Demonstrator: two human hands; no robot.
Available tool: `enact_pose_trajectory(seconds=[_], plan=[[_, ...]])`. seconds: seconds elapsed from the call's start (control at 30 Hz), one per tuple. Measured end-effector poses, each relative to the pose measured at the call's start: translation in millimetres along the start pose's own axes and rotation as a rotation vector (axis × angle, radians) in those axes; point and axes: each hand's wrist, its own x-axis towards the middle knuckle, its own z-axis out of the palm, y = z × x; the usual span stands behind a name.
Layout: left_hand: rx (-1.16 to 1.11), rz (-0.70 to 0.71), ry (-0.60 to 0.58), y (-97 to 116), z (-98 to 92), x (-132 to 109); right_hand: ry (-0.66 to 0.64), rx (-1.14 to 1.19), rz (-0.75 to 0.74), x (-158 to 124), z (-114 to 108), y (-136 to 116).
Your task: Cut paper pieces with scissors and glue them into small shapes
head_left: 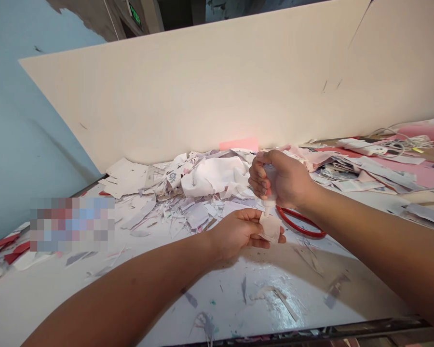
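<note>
The right hand [281, 180] is closed around a white plastic squeeze bottle [269, 204], with the fingers wrapped around the body and pressed toward the palm. The bottle is inverted, with its nozzle pointing down, an orientation that would direct its contents toward the tip. The contents cannot be identified. Directly below the nozzle is a small paper piece [270, 227], pinched between the thumb and fingers of the left hand [235, 234]. This pinch appears to hold the piece up off the littered surface and present it to the nozzle; whether the two touch cannot be confirmed.

Both hands are working above a white paint-flecked table [217, 301]. A red plastic ring [300, 223] lies just beside the paper piece, and a heap of paper offcuts [148, 212] lies behind the hands. A crumpled white sheet [215, 176] rests against an upright cream board [202, 96] — apparently a backstop for the scraps.
</note>
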Motion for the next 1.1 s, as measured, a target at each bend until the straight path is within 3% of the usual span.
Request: enact_pose_trajectory(seconds=[0.47,0.77,1.1], plan=[[0.01,-0.021,0.015,-0.2,-0.6,0.3,0.041,0.064,-0.073,-1.0,0.6,-2.3],[-0.037,0.026,0.033,0.6,-4.2,0.4,-0.055,0.021,0.028,-1.7,-4.0,-9.6],[-0.052,0.031,0.023,1.7,-3.1,-0.9,-0.037,-0.047,0.019,-2.7,-1.5,-5.5]])
